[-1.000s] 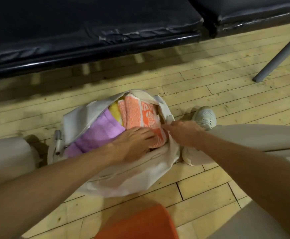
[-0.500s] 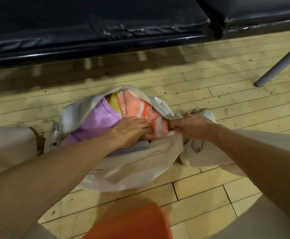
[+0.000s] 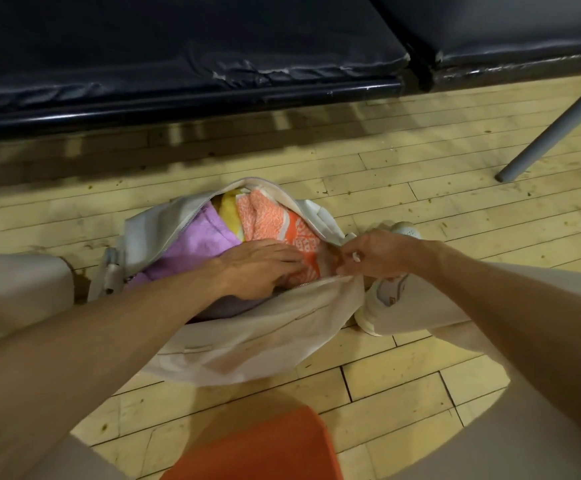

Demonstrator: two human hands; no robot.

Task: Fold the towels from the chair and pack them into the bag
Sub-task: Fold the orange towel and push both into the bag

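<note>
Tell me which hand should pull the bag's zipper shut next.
Right. The right hand pinches the rim of the bag at its right end, apparently at the zipper pull. The left hand lies flat on the orange towel and is better used to press it down.

A pale wooden strip floor, flecked with small dark specks, fills the middle of the frame. At the upper right a grey metal tube leg slants down onto it. A white mesh sneaker shows at centre right, partly under a beige trouser leg.
</note>
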